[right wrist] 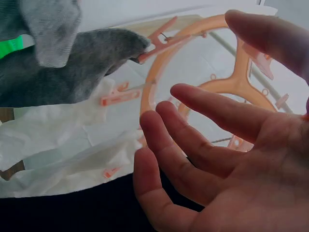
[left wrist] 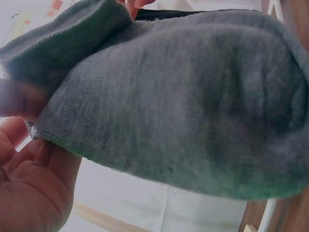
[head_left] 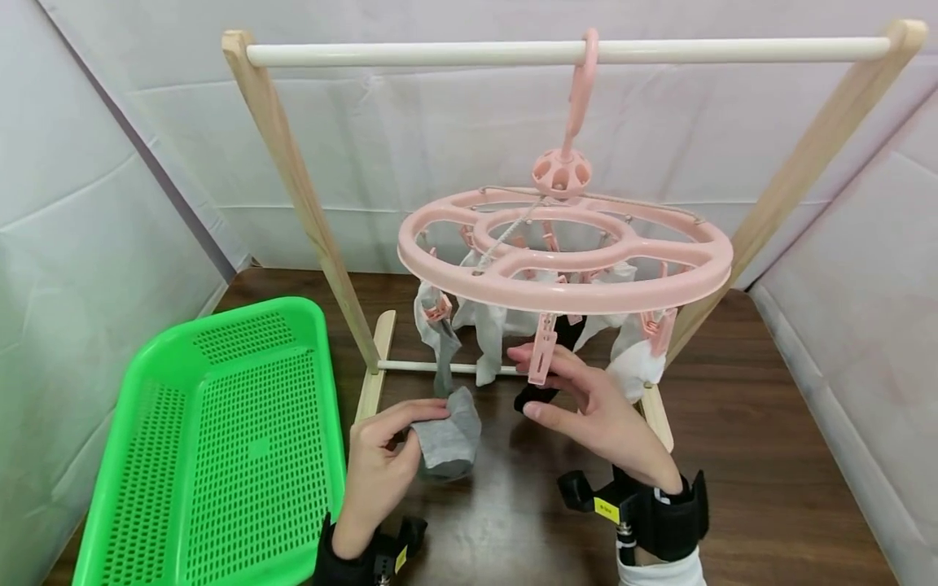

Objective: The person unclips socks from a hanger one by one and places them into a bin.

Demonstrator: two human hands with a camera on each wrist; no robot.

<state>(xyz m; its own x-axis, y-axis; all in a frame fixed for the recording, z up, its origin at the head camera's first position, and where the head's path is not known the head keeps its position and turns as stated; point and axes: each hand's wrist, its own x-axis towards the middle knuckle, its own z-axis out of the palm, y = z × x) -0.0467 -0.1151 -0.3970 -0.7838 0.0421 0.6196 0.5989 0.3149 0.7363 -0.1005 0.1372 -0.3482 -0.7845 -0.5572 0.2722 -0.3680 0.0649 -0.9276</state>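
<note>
My left hand [head_left: 384, 460] pinches a grey sock [head_left: 450, 439] between thumb and fingers, below the left front of a round pink clip hanger [head_left: 476, 285]. In the left wrist view this sock [left wrist: 183, 106] fills most of the picture, its cuff by the fingers. The right hand [head_left: 602, 411] holds nothing, fingers spread and slightly bent, behind a pink clip [head_left: 543, 350] hanging from the front rim. Beyond those fingers hangs a black sock [head_left: 535, 397], partly hidden. Another grey sock [head_left: 444, 354] hangs from a clip on the rim's left; it also shows in the right wrist view.
The hanger hooks over a white bar [head_left: 410, 54] on wooden posts [head_left: 296, 183]. White socks [head_left: 488, 342] hang around the ring, one [head_left: 639, 366] close to the right hand. A green basket [head_left: 333, 407] stands at left on the dark wooden table [head_left: 777, 456].
</note>
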